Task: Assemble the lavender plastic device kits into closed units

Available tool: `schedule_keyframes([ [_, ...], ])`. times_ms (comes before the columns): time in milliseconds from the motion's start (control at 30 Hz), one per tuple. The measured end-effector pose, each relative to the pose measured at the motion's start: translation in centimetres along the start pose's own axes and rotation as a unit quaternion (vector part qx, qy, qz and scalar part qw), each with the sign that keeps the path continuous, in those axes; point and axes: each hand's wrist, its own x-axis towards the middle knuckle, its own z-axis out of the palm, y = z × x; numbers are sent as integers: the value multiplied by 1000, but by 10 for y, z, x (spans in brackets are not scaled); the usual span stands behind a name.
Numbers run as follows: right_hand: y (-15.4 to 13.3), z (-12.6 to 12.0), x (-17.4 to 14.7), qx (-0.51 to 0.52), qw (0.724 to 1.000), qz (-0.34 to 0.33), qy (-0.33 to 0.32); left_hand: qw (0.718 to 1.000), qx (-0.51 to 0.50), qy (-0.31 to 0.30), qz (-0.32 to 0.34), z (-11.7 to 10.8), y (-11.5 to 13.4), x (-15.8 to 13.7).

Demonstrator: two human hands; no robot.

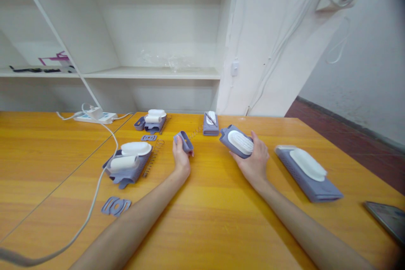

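Observation:
My left hand [181, 159] is closed round a small grey-purple hollow cap [187, 143], its oval opening showing. My right hand [255, 161] grips a grey-purple plastic housing [233, 128] by its near right end. A white oval brush piece [240, 142] lies against the housing's upper face. The two held parts are apart, above the middle of the table. Behind them, a smaller-looking grey-purple housing [210, 131] bears a white oval piece and a thin dark tool. A coil spring [196, 132] lies between the cap and that housing.
On the left are grey-purple housings [139, 173] with white pieces, another spring [152, 160] and flat cut-out plates [116, 206]. A cable [98, 185] crosses there from a power strip [109, 118]. To the right lie an assembled-looking unit [322, 192] and a phone [387, 217].

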Motion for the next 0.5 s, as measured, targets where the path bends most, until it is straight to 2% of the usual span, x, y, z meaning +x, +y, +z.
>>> schedule_keyframes([
  [300, -1, 1, -1, 3, 1000, -28, 5, 1000, 23, -15, -1, 0, 0, -3],
  [500, -1, 1, -1, -9, 1000, -28, -4, 1000, -9, -4, -11, 2, 2, -4],
])
